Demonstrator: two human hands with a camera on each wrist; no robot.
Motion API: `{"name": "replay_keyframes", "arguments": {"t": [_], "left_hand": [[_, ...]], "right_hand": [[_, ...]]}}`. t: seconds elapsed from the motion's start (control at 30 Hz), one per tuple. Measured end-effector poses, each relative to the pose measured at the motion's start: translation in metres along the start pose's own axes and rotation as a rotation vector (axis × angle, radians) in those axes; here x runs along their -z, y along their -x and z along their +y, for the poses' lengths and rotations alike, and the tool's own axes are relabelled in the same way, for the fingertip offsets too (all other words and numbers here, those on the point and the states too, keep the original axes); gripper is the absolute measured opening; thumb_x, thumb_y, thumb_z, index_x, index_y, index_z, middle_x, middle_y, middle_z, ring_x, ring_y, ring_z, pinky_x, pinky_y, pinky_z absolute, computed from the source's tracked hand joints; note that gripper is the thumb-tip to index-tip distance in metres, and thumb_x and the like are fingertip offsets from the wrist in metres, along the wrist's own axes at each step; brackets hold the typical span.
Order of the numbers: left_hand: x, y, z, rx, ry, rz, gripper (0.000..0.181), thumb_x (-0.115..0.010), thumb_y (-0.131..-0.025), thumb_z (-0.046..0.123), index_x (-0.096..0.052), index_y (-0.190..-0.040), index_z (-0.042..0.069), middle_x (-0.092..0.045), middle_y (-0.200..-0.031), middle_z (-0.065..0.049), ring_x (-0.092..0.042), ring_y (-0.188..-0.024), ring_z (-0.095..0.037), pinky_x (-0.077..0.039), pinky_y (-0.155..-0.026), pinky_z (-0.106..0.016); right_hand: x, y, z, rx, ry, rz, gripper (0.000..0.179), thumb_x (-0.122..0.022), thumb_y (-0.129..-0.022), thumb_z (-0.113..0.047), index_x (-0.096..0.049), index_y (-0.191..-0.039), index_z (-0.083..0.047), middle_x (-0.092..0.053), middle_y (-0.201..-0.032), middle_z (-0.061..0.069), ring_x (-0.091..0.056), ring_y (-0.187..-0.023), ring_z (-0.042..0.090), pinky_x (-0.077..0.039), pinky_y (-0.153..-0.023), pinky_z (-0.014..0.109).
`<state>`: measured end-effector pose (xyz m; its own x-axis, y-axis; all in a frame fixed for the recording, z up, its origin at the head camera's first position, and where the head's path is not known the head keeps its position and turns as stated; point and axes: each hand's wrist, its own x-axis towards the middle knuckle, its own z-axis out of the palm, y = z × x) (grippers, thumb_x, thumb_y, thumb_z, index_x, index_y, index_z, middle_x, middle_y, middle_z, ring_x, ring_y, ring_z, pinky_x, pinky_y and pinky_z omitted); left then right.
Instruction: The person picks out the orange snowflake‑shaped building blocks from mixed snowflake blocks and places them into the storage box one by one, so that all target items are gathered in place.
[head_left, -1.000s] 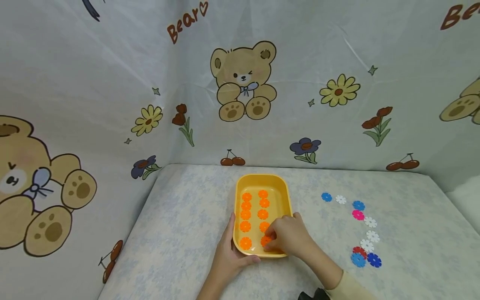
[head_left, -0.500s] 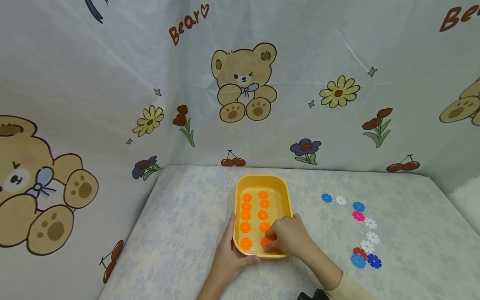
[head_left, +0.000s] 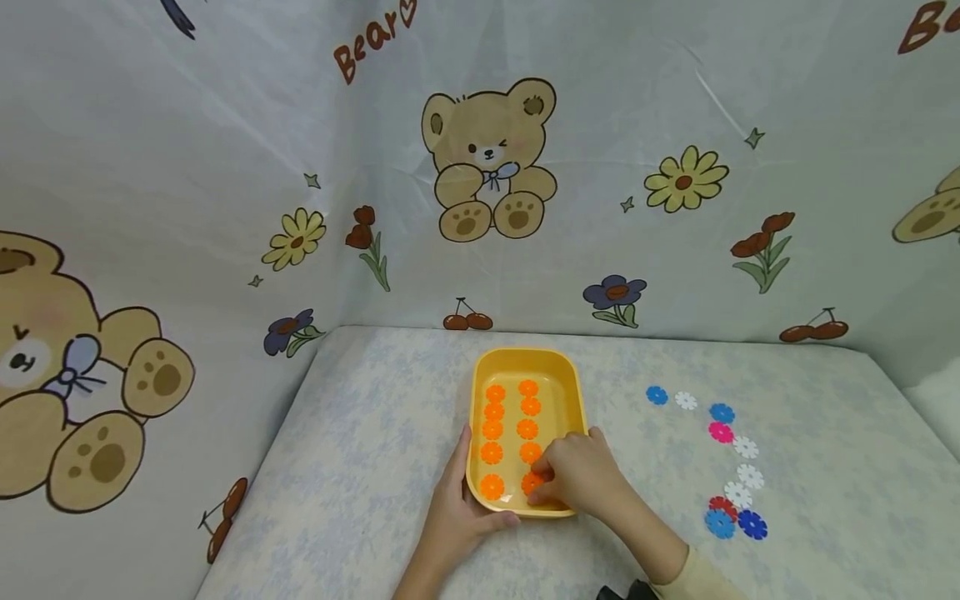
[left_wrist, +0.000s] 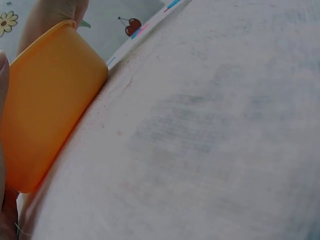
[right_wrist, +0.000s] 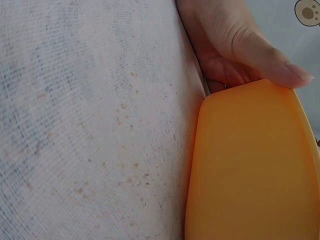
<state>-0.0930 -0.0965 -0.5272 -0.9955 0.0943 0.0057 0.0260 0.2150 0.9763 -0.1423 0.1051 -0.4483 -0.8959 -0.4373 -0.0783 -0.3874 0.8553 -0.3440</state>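
A yellow plastic tray (head_left: pixel 557 379) stands on the table with orange flower-shaped pieces in two columns inside it. My left hand (head_left: pixel 459 523) grips its near left corner, thumb at the front and fingers along the left side. In the right wrist view that left hand (right_wrist: pixel 240 45) has its thumb over the tray rim. My right hand (head_left: pixel 583 471) reaches over the near right corner, fingers bent down into the tray. Thumb and fingertips pinch at the nearest orange flower piece (head_left: pixel 529 482) of the right column, partly covering it. The tray's outer wall (left_wrist: pixel 55 100) hides the fingertips in the left wrist view.
Right of the tray, loose flower pieces lie in a curved line: blue (head_left: pixel 657 395), white (head_left: pixel 686 401), pink (head_left: pixel 721 432), red (head_left: pixel 722 504) and dark blue (head_left: pixel 752 525). Some overlap. A bear-print cloth (head_left: pixel 405 275) rises behind the table. A black object (head_left: pixel 630 591) shows beside the right sleeve.
Both hands, the tray and the flower pieces keep their places. Only the head view has shifted very slightly.
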Motion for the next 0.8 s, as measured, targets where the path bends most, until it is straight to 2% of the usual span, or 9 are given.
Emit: {"name": "replay_keyframes", "arguments": {"t": [0.1,0.2,0.33,0.5,0.63,0.8], "left_hand": [[0.0,0.001,0.001,0.006,-0.019,0.007,0.126,-0.09,-0.064,0.046,-0.009,-0.161,0.032,-0.014,-0.166,0.003,-0.022,-0.152,-0.017,-0.025,-0.116,-0.015],[0.0,0.003,0.001,0.013,-0.007,0.002,0.126,-0.09,-0.065,0.045,-0.009,-0.16,0.033,-0.014,-0.166,0.003,-0.022,-0.152,-0.017,-0.025,-0.115,-0.012],[0.002,0.005,-0.001,0.021,0.01,-0.006,0.125,-0.09,-0.065,0.045,-0.009,-0.16,0.035,-0.013,-0.166,0.004,-0.023,-0.152,-0.017,-0.025,-0.112,-0.009],[0.004,0.007,-0.003,0.021,-0.014,0.004,0.125,-0.089,-0.064,0.046,-0.009,-0.16,0.035,-0.014,-0.166,0.003,-0.024,-0.151,-0.018,-0.026,-0.115,-0.014],[0.005,0.007,-0.004,0.018,-0.022,0.007,0.126,-0.09,-0.064,0.047,-0.01,-0.161,0.032,-0.015,-0.166,0.002,-0.025,-0.151,-0.018,-0.026,-0.115,-0.015],[0.006,0.005,-0.006,-0.006,-0.007,0.007,0.126,-0.09,-0.065,0.044,-0.009,-0.161,0.03,-0.016,-0.166,0.002,-0.027,-0.15,-0.018,-0.027,-0.113,-0.012]], "right_hand": [[-0.001,0.0,0.0,0.007,0.009,0.003,0.028,-0.091,-0.064,-0.044,-0.081,-0.078,-0.022,-0.061,-0.059,-0.016,-0.046,-0.061,0.008,-0.026,-0.068,0.035],[-0.003,0.001,0.001,0.005,0.017,-0.001,0.032,-0.091,-0.062,-0.045,-0.083,-0.083,-0.022,-0.066,-0.063,-0.015,-0.048,-0.063,0.008,-0.028,-0.069,0.035],[-0.008,0.002,0.001,0.011,0.025,0.001,0.034,-0.091,-0.061,-0.047,-0.083,-0.084,-0.023,-0.065,-0.062,-0.016,-0.049,-0.063,0.007,-0.029,-0.069,0.035],[-0.011,0.002,0.001,0.044,0.023,0.018,0.035,-0.091,-0.062,-0.047,-0.083,-0.086,-0.023,-0.064,-0.062,-0.017,-0.048,-0.062,0.006,-0.029,-0.068,0.034],[-0.01,0.002,0.0,0.057,0.008,0.026,0.028,-0.089,-0.066,-0.045,-0.081,-0.079,-0.023,-0.059,-0.057,-0.017,-0.046,-0.059,0.007,-0.027,-0.065,0.033],[-0.012,0.0,-0.001,0.046,-0.002,0.116,0.019,-0.084,-0.076,-0.042,-0.079,-0.078,-0.024,-0.064,-0.061,-0.016,-0.049,-0.061,0.006,-0.027,-0.066,0.032]]}}
